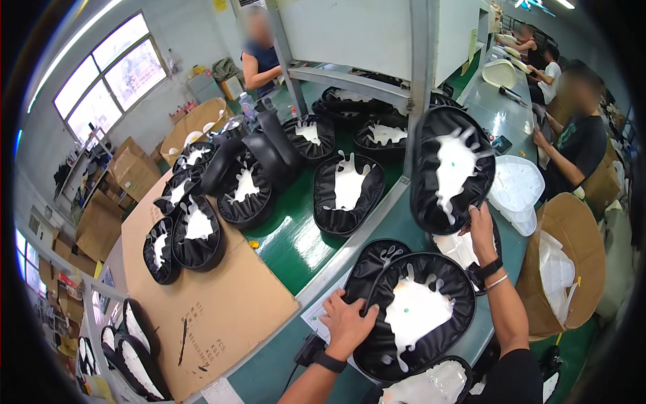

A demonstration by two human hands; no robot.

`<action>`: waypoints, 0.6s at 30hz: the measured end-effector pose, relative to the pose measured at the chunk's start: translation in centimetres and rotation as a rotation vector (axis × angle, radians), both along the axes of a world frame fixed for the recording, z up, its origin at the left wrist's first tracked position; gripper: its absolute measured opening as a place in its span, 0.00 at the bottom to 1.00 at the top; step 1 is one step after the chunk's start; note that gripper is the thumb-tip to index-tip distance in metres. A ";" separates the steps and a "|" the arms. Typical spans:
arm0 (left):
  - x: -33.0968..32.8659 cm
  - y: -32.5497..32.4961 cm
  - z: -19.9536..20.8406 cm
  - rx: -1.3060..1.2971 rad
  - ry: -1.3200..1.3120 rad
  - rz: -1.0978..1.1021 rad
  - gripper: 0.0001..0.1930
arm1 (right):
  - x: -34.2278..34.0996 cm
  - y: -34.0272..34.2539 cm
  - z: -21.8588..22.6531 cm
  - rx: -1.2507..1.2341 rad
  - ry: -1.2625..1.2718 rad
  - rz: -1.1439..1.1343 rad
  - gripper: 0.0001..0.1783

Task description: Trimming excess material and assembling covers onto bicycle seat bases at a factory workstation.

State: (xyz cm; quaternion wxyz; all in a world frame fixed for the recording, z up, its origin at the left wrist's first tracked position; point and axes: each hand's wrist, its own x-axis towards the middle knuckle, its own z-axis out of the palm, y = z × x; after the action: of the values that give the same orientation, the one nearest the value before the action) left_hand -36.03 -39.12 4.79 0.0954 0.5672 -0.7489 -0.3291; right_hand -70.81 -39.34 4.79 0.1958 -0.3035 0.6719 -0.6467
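My right hand [481,232] grips the lower edge of a black cushion pad [454,168], held tilted up above the bench. The pad's black cover is gathered inward around a white, jagged-edged middle with a small green dot. Nearer to me, my left hand [346,323] is closed on the left rim of a second cushion pad [420,306] of the same kind. Behind that one, a smaller black pad [373,262] is partly covered. Under the raised pad shows another pad [464,249], and one more [431,384] sits at the lower edge.
Several black pads [346,188] lie on the green surface across the metal frame [420,81]. A cardboard sheet [222,310] bears more pads. White plastic shells [515,188] and a cardboard box [572,256] are at right. People [575,135] work along the bench and behind it.
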 end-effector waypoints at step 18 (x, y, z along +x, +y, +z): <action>14.6 1.6 -1.3 0.340 0.489 0.179 0.32 | 15.7 -21.5 -5.3 0.455 -0.517 0.436 0.32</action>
State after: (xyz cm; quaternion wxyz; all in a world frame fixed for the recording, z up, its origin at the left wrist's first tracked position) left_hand -21.40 -37.52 3.54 0.2048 0.5426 -0.5852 -0.5667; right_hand -55.14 -60.83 -0.48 0.5531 -0.2152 0.6462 -0.4799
